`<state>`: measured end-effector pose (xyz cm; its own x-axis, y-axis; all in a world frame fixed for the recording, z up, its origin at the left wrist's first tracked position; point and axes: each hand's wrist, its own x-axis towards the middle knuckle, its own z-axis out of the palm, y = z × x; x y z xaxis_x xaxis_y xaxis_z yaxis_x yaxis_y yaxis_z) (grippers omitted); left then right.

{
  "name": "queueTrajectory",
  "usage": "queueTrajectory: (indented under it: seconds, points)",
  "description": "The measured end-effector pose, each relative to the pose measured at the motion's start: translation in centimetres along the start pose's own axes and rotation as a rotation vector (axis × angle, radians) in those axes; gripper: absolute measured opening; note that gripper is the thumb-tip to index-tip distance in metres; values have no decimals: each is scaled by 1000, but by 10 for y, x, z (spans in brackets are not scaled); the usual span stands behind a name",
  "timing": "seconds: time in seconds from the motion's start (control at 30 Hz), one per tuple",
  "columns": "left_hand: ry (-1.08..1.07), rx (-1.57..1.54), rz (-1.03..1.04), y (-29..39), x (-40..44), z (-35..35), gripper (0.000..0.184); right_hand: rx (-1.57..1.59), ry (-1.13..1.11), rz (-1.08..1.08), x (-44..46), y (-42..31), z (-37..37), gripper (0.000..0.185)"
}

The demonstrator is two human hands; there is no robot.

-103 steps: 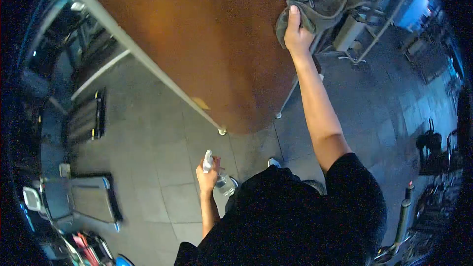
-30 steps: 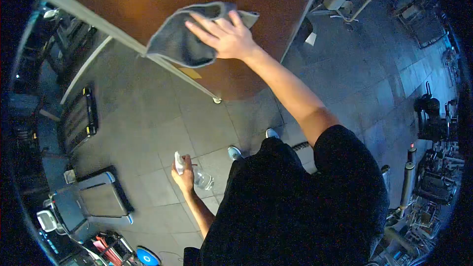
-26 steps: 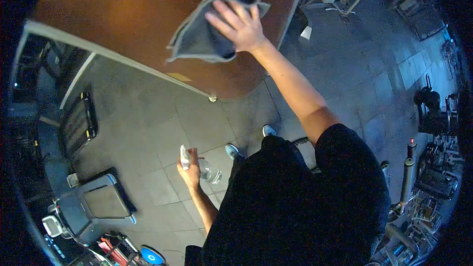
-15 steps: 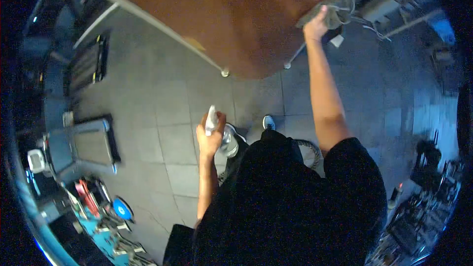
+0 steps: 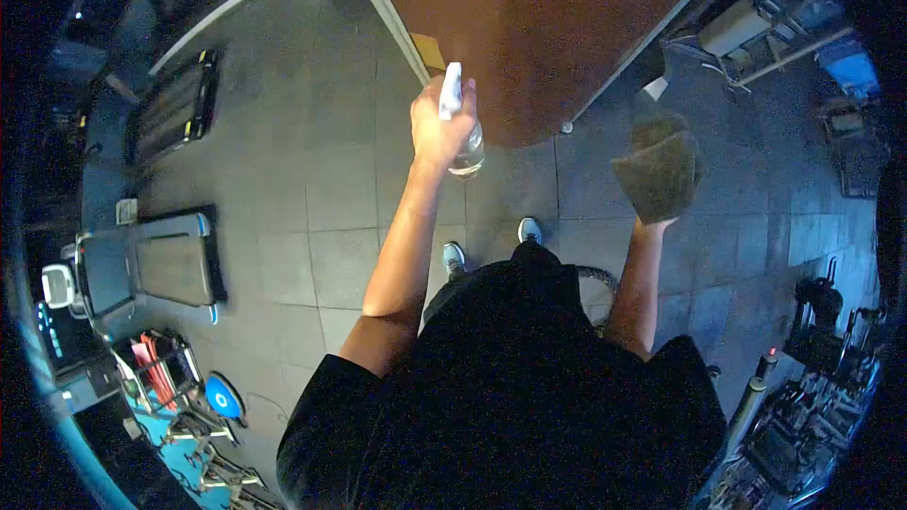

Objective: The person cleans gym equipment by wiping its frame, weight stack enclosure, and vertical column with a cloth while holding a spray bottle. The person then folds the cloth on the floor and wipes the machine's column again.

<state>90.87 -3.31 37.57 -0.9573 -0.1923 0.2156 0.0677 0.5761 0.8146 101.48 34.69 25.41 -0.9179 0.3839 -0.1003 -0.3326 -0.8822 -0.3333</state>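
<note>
Spray bottle point(image 5: 468, 157) grasped in the left hand point(image 5: 437, 127), at the near end of the brown board point(image 5: 557, 28), cloth point(image 5: 659, 168) well to the right, covering most of the right hand point(image 5: 659, 224), its grip hidden and impossible to tell, floor point(image 5: 345, 269) tiled below.

Left hand point(image 5: 441, 125) curled — right forearm point(image 5: 642, 274) forward

1. Black shirt point(image 5: 548, 406), plain and dark all over.
2. Left sleeve point(image 5: 326, 416), short and black, at the shirt's left side.
3. Right sleeve point(image 5: 690, 382), matching, at its right side.
4. Bare forearms point(image 5: 402, 236) beyond the shirt's sleeves.
5. Pale bluish shoes point(image 5: 453, 256) beyond the shirt's front edge.
</note>
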Motion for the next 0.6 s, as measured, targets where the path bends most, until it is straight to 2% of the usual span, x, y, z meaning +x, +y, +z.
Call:
queueTrajectory:
  seconds: [0.07,0.13,0.23,0.27,0.33,0.37,0.43,0.5,0.53,0.57,0.6]
  points:
    - [-4,50,46,-8,9,-8,36,-20,80,-84,-37,6,18,60]
    - [-26,52,66,-14,18,-12,36,-160,339,-155,-64,18,58,59]
    - [-68,86,76,-27,18,-19,35,-161,14,-281,-61,-3,-88,45]
    - [-85,111,73,-33,19,-19,34,-163,21,-295,-67,3,-96,45]
    - [-137,103,80,-52,12,-13,33,-653,-118,-503,-79,12,-100,42]
    - [-175,99,81,-63,8,-11,33,-659,-111,-511,-84,16,-98,42]
    - [-244,83,29,-81,-2,-7,33,-1134,-30,-735,-94,35,-60,45]
    - [-365,137,-107,-83,-17,-12,34,-1616,49,-931,-104,53,-19,49]
    - [-318,128,-51,-87,-25,-10,35,-1859,86,-1019,-106,54,-14,52]
    - [-328,132,-66,-88,-29,-9,35,-1871,86,-1000,-103,53,-24,52]
    - [-331,100,-94,-88,-35,-12,33,-1343,69,-791,-97,55,-38,49]
